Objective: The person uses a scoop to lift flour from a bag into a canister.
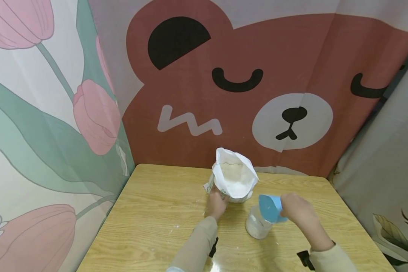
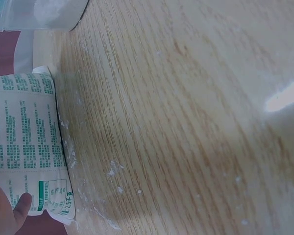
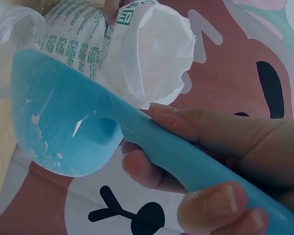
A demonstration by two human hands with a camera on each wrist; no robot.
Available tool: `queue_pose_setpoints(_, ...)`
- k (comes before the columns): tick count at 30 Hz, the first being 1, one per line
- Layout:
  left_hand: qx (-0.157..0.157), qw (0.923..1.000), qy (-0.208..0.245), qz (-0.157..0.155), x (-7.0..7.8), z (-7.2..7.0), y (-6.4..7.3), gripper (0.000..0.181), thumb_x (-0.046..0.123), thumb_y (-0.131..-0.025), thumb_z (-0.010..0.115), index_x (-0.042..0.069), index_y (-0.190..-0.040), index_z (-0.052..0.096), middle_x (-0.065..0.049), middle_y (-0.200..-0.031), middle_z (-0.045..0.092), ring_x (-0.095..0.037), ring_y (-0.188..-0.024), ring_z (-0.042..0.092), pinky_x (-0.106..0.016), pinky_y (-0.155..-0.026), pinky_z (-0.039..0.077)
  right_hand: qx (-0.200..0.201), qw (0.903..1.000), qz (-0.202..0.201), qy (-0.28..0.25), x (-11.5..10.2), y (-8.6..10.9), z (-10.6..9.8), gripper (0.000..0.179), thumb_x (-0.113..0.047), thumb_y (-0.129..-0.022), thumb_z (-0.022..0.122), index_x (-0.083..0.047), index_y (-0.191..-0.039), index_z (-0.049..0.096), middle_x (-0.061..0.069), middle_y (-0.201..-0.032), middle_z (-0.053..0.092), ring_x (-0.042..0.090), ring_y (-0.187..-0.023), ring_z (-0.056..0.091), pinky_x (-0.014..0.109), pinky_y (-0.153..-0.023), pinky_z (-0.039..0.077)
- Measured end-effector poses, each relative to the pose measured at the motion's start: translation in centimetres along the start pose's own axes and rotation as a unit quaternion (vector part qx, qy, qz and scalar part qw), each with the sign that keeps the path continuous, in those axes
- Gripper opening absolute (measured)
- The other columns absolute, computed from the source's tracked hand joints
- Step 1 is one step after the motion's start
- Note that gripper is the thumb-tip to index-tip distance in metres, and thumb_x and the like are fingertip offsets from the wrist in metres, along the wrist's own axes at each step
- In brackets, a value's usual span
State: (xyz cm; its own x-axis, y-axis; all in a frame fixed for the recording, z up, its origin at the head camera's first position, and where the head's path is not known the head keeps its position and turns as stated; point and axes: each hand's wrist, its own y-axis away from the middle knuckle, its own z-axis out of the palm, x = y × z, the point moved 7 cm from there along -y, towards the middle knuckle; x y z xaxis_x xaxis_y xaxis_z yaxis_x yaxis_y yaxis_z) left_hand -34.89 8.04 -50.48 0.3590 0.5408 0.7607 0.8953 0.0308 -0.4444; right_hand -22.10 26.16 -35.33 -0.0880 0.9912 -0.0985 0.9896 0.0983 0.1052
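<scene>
A white paper flour bag [image 1: 217,177] with green print stands at the back of the table, its mouth folded open on pale powder. My left hand [image 1: 217,204] grips the bag low on its near left side, the thumb [image 2: 22,208] lying against the printed face. In my right hand [image 1: 297,208] is the handle of a blue scoop [image 3: 68,117]. Its bowl is tilted over the mouth of a clear jar [image 1: 257,226] that has white powder inside. A few white clumps cling to the scoop's surface.
The wooden table [image 1: 163,204] carries scattered specks of white powder around the bag and jar. Behind it hangs a curtain [image 1: 190,98] with a bear on it, and a tulip-print curtain [image 1: 37,132] borders the left side.
</scene>
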Motion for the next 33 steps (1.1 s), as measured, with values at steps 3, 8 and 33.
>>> queue_pose_setpoints(3, 0.001, 1.0000, 0.002, 0.004, 0.1, 0.0, -0.1, 0.063, 0.011, -0.075, 0.071, 0.004, -0.130, 0.040, -0.011, -0.129, 0.046, -0.023, -0.114, 0.046, -0.031, -0.091, 0.041, 0.002, 0.9999, 0.003, -0.013, 0.2, 0.0, 0.1, 0.042, -0.002, -0.074, 0.070, -0.011, -0.054, 0.033, -0.004, -0.052, 0.017, 0.010, -0.049, 0.018, 0.022, -0.044, 0.023)
queue_pose_setpoints(8, 0.003, 1.0000, 0.001, 0.006, 0.1, -0.1, -0.1, 0.063, 0.011, -0.075, 0.071, 0.004, -0.129, 0.040, -0.011, -0.128, 0.046, -0.022, -0.113, 0.047, -0.031, -0.092, 0.040, 0.013, 0.9987, 0.005, -0.050, 0.4, 0.2, 0.0, 0.039, -0.001, -0.075, 0.067, -0.010, -0.055, 0.035, -0.003, -0.047, 0.023, 0.009, -0.037, 0.031, 0.021, -0.036, 0.032)
queue_pose_setpoints(33, 0.008, 0.9998, 0.013, 0.014, 0.3, -0.2, 0.0, 0.062, 0.010, -0.074, 0.072, 0.003, -0.127, 0.041, -0.011, -0.123, 0.050, -0.023, -0.109, 0.050, -0.031, -0.088, 0.043, -0.029, 0.9526, 0.085, -0.291, 5.1, 2.8, 1.8, 0.028, -0.010, -0.085, 0.058, 0.008, -0.106, 0.060, 0.005, -0.056, 0.049, 0.012, -0.035, 0.035, 0.024, -0.035, 0.034)
